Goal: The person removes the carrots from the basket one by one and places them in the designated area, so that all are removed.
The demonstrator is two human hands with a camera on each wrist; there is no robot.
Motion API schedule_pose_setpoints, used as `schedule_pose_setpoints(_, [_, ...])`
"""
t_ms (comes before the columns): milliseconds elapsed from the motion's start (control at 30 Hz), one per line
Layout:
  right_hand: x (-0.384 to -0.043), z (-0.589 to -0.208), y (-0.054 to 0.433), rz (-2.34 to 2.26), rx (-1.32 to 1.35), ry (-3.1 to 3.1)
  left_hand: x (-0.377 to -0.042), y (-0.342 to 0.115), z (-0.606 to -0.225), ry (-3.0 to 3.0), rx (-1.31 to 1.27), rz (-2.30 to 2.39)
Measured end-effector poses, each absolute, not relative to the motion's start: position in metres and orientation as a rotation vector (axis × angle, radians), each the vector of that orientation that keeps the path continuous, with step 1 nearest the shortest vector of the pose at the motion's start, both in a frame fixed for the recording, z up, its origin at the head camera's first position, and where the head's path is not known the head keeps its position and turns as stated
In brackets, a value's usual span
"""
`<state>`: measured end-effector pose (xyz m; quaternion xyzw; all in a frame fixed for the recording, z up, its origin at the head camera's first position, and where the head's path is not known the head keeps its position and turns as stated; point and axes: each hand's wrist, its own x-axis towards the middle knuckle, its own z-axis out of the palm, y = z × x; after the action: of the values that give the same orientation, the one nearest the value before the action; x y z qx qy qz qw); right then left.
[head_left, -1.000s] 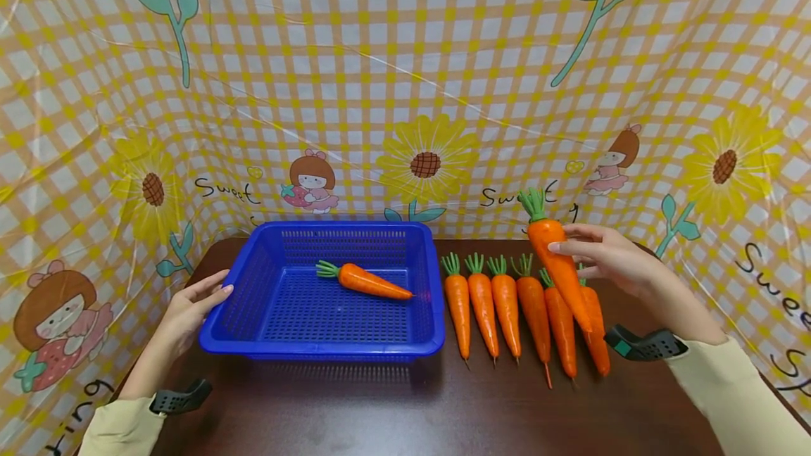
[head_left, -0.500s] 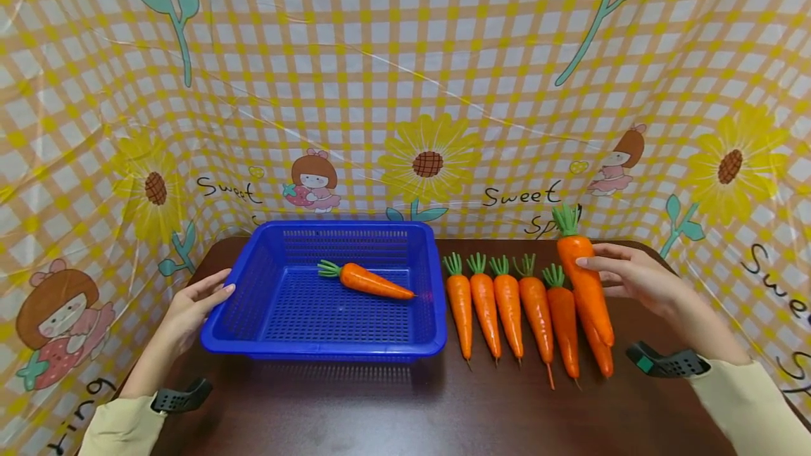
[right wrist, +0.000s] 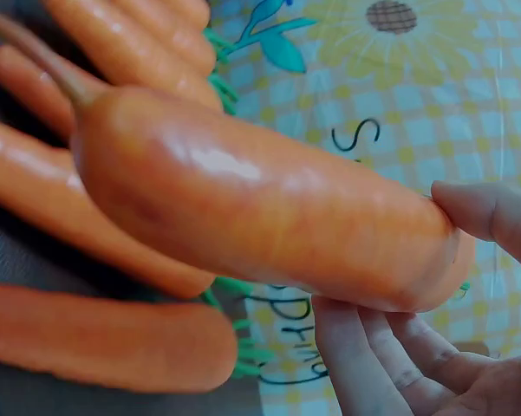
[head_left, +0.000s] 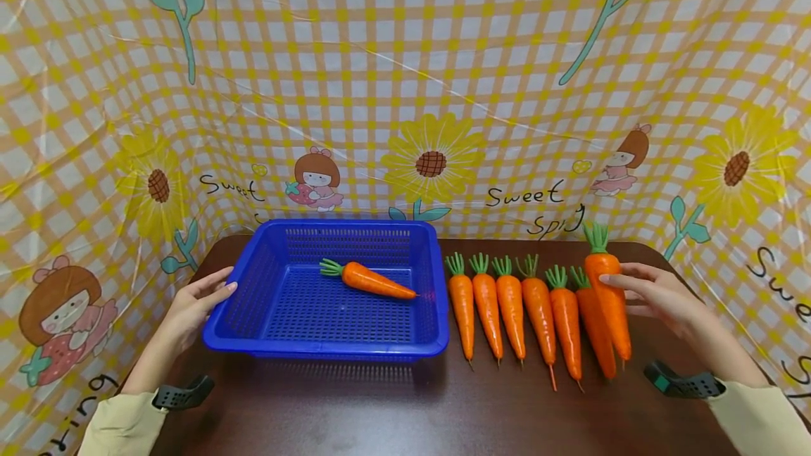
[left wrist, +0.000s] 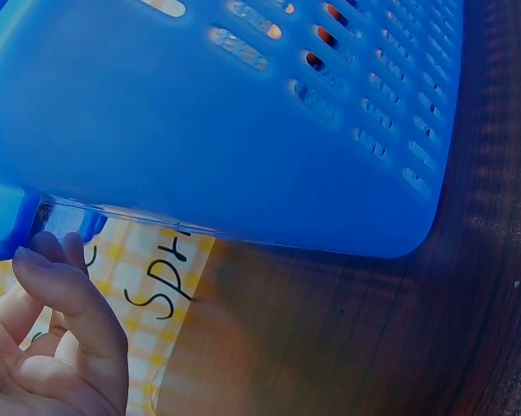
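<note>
My right hand [head_left: 659, 298] holds a carrot [head_left: 610, 301] near its leafy top, thumb on one side and fingers on the other. That carrot [right wrist: 269, 204] hangs tip down at the right end of a row, overlapping the rightmost lying carrot [head_left: 594, 329]. Several carrots lie side by side in the row, green tops toward the back. At the left, my left hand [head_left: 193, 305] pinches the side rim of a blue plastic basket [head_left: 326, 347]; in the left wrist view its thumb and fingers [left wrist: 65, 277] meet at the rim. Inside the basket lies one carrot [head_left: 379, 281].
Everything stands on a dark brown table [head_left: 329, 414]. A checked cloth [head_left: 355, 76] with sunflowers and cartoon figures rises behind and at both sides. The basket's right wall stands close to the leftmost carrot [head_left: 464, 315] of the row.
My right hand has carried its carrot to the right and lower, from above the row to its right end. The left hand stays on the basket rim.
</note>
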<state>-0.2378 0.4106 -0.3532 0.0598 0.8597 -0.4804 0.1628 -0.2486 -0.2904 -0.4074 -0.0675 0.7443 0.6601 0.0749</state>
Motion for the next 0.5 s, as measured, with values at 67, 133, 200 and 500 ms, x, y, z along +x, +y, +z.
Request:
schedule_pose_setpoints(67, [-0.235,-0.357,0.415,-1.359,0.191,2.456,-0.249,-0.29,-0.407,2.253,-0.192,1.962])
schedule_pose_setpoints(133, [-0.232,-0.361,0.42,-1.348,0.202,2.46,-0.25,-0.29,-0.407,2.262,-0.18,1.956])
schedule_pose_setpoints(200, [-0.23,-0.364,0.424,-1.349,0.22,2.466,-0.251,-0.289,-0.407,2.253,-0.172,1.957])
schedule_pose_setpoints(500, [-0.224,-0.378,0.445,-1.301,0.314,2.467,-0.251,-0.29,-0.407,2.259,-0.156,1.941])
